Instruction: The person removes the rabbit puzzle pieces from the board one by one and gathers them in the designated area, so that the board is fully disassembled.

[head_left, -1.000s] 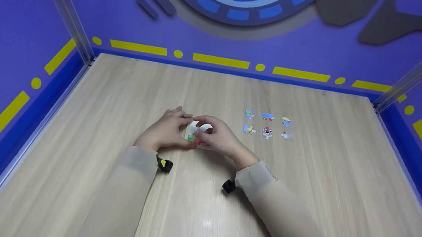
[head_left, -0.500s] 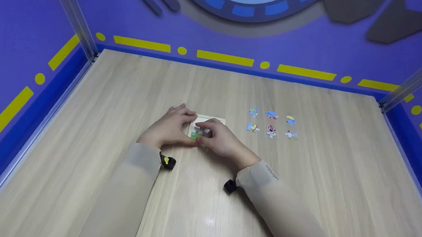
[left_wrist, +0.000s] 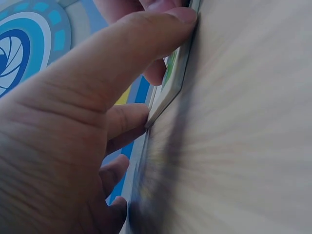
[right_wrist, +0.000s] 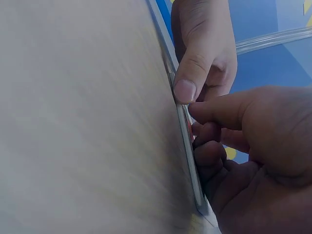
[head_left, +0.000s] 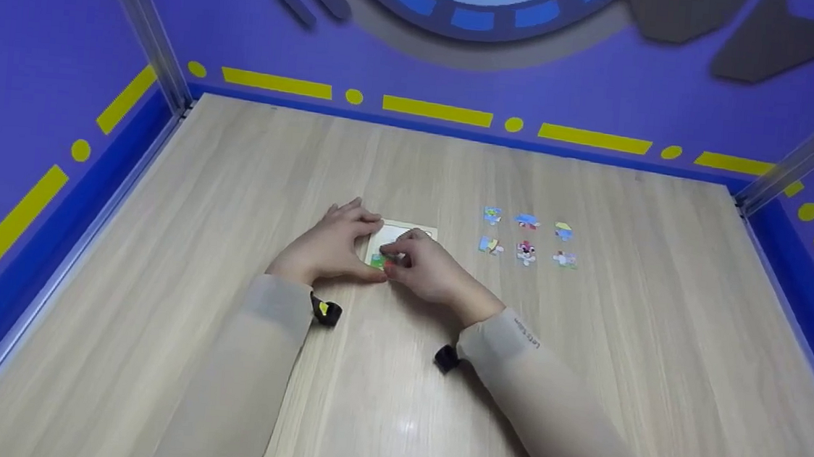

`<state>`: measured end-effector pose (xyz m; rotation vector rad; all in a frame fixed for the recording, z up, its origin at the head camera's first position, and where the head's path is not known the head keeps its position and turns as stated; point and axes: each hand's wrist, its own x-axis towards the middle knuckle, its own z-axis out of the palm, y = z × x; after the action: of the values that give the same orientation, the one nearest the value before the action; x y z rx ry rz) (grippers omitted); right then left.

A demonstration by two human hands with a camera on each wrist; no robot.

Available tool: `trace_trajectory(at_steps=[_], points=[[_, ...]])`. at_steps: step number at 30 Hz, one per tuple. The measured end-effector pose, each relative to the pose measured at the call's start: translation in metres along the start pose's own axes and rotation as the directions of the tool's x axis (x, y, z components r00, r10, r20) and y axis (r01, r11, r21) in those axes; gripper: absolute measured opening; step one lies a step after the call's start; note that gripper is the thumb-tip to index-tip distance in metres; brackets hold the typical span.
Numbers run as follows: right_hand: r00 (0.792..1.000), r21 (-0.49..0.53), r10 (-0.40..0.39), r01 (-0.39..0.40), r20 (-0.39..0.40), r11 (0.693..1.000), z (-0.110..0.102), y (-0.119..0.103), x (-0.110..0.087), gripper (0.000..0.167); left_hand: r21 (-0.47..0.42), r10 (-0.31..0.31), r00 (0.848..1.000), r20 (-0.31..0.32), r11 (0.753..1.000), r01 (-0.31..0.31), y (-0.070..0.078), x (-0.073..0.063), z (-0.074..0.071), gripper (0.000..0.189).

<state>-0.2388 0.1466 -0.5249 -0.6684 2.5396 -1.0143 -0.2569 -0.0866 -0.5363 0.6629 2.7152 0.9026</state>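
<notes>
Shallow tray point(head_left: 390, 234) on the tabletop point(head_left: 631, 333) just left of middle, gripped by the left hand point(head_left: 329, 248), fingers wide, reddish puzzle piece point(head_left: 389, 263) pinched over it by the right hand point(head_left: 436, 271), six puzzle pieces point(head_left: 526, 252) laid nearer the right edge

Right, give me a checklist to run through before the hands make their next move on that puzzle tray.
1. Left hand braces the tray, thumb at the near edge: ok.
2. Green section lies inside the tray's near left corner: ok.
3. Red section beside it fully seated: cannot tell, fingers cover much of it.
4. Right hand clear of the tray: not ok, its fingers are at the near part.
5. Six loose pieces spread apart on the table, right of the tray: ok.
</notes>
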Motion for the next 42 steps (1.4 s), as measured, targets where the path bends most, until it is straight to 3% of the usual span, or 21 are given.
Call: trace_trajectory(at_steps=[8,15,35,39,42], points=[[0.999,0.039,0.017,-0.016,-0.032,0.999,0.002,0.001,-0.003,0.036,-0.027,-0.023,1.000,0.012,0.999,0.023,0.002,0.003,-0.001,0.106],[0.998,0.059,-0.025,0.029,-0.064,0.998,0.007,0.000,-0.002,0.032,-0.032,-0.030,1.000,0.002,0.999,0.030,0.000,0.002,0.000,0.106],[0.998,0.034,-0.010,0.012,-0.055,0.999,0.004,0.002,0.001,0.042,-0.029,-0.043,0.999,0.015,0.999,0.043,-0.002,0.001,-0.001,0.109],[0.999,0.139,0.027,-0.022,-0.028,0.990,0.001,0.004,0.002,0.044,-0.031,-0.036,0.999,0.010,0.999,0.036,-0.003,0.001,-0.001,0.109],[0.996,0.317,0.085,-0.085,0.015,0.945,-0.003,0.005,0.002,0.046,-0.032,-0.034,0.999,0.011,0.999,0.034,-0.002,0.001,-0.001,0.110]])
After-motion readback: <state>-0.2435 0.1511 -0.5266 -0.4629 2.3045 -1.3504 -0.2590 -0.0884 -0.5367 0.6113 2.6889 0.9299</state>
